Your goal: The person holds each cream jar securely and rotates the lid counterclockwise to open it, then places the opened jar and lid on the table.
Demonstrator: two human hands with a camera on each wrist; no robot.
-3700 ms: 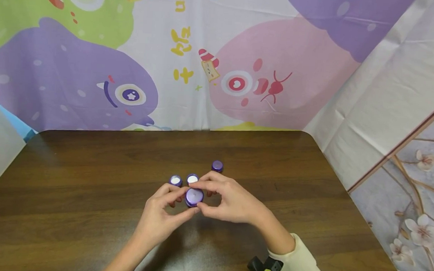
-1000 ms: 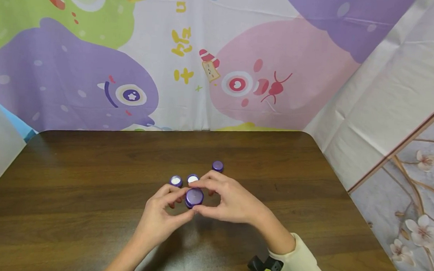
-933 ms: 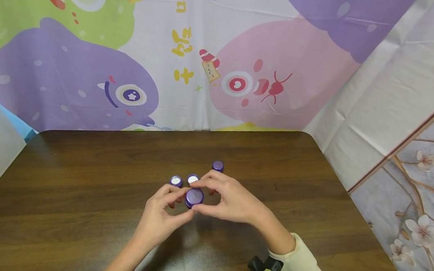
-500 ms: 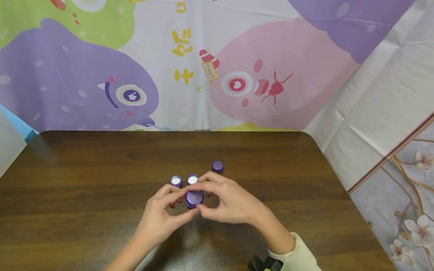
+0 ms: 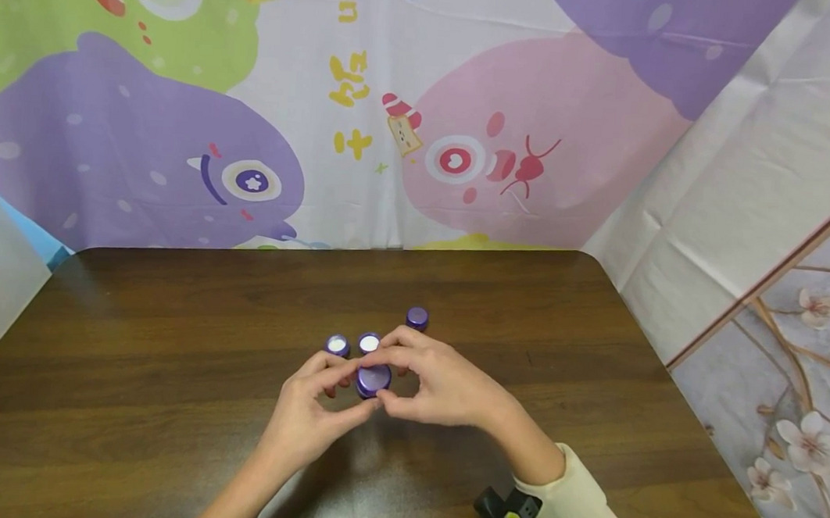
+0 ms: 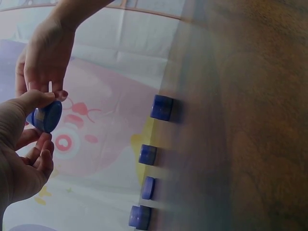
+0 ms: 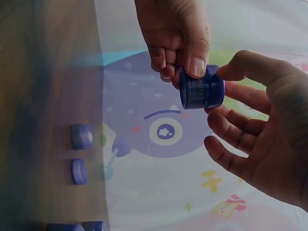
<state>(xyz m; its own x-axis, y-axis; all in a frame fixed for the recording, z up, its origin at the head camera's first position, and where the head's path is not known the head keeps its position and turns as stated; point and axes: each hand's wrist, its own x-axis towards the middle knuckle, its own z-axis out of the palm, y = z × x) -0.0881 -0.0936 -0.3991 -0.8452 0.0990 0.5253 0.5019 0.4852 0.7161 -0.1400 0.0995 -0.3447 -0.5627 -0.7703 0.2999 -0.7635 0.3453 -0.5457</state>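
Together, fingers of the left hand [image 5: 304, 411] and right hand [image 5: 442, 384] pinch a purple jar [image 5: 374, 379].

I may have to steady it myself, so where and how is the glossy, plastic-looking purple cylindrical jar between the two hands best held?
Probably pinch the jar by its round, lettered wall, below the lid, coming from the left. Its lid faces up, the left hand has its thumb on that wall, and the right hand holds the lid end.

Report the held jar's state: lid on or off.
On: the lid caps the labelled jar in the head and right wrist views. Cannot tell how tightly.
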